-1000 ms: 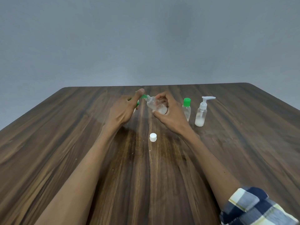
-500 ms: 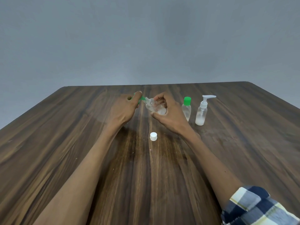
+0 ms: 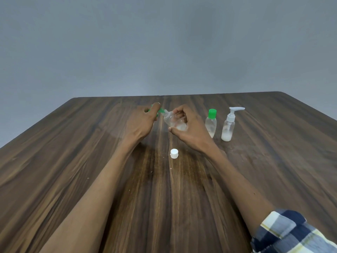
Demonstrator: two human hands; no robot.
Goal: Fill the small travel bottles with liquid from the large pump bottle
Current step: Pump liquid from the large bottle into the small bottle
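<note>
Toward the table's (image 3: 273,179) far edge, the right hand (image 3: 189,132) has tipped a clear bottle (image 3: 174,122) further, mouth against the green-capped bottle (image 3: 160,110) gripped by the left hand (image 3: 144,123); pouring seems underway. The pump bottle (image 3: 228,125) stands unused nearer the right edge.

No text, label, brand, number or sign is showing legibly anywhere. The clear plastic pump bottle with the white dispenser head (image 3: 228,127), the clear plastic travel bottle with the green cap (image 3: 211,125), the tilted clear plastic travel bottle (image 3: 174,122), the small white round cap (image 3: 174,153) and the dark wood-grain worktop (image 3: 73,161) are all showing plain, unprinted surfaces.
</note>
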